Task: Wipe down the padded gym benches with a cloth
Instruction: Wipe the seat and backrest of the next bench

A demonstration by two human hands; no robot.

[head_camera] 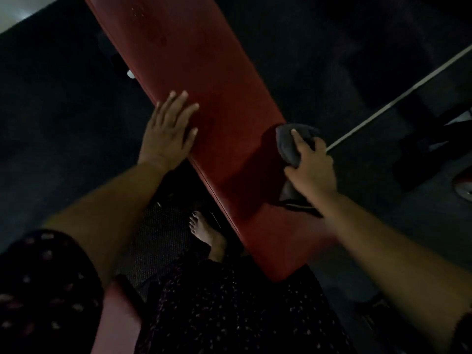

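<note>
Left hand [169, 131] rests flat, fingers spread, on the red bench [204, 80]; right hand [310, 162] grips a dark cloth [288, 146] at the bench's right edge.

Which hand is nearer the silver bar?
Right. The right hand, gripping the cloth, sits beside the bar; the left hand rests flat on the bench, farther away.

The left grip [167, 134] lies flat on the left edge of the red surface [204, 80]. The right grip [313, 167], bunching the cloth [286, 143], blocks its right edge, with a thin metal bar [398, 99] close beyond. Between them and on to the far end, the padding lies open.
</note>
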